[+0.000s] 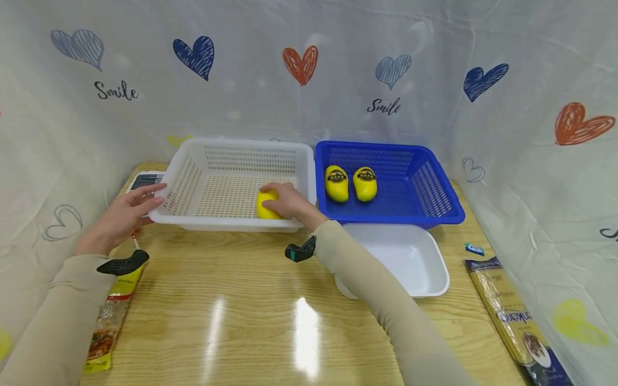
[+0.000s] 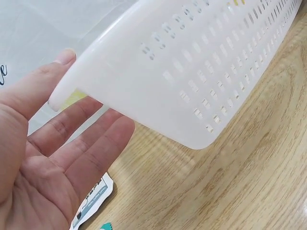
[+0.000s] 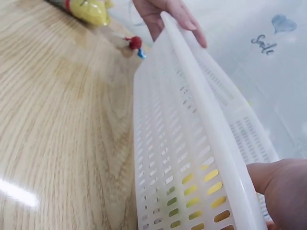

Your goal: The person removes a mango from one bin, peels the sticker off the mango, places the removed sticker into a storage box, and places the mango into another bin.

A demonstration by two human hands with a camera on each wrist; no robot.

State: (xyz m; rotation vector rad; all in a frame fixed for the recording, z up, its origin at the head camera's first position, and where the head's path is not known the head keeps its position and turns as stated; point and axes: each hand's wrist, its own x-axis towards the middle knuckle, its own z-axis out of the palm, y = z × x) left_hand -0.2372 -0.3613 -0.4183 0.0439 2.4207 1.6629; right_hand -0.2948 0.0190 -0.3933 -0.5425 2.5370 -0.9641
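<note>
My left hand [image 1: 123, 217] holds the left rim of the white slotted basket [image 1: 232, 221]. In the left wrist view its thumb lies over the rim and the other fingers reach under it. Inside that basket, at the front right, my right hand [image 1: 292, 203] grips a yellow mango [image 1: 267, 213]. The mango shows as yellow through the slots in the right wrist view. Two more yellow mangoes, one at the left [image 1: 337, 187] and one beside it [image 1: 366, 188], lie with black labels up in the blue basket [image 1: 401, 187].
A white tray [image 1: 422, 262] sits in front of the blue basket, partly behind my right sleeve. Along the right edge lie a spaghetti pack [image 1: 502, 305] and a small blue packet [image 1: 475, 249]. A yellow food pouch [image 1: 108, 321] is under my left forearm. Patterned curtains [image 1: 256, 86] enclose the table.
</note>
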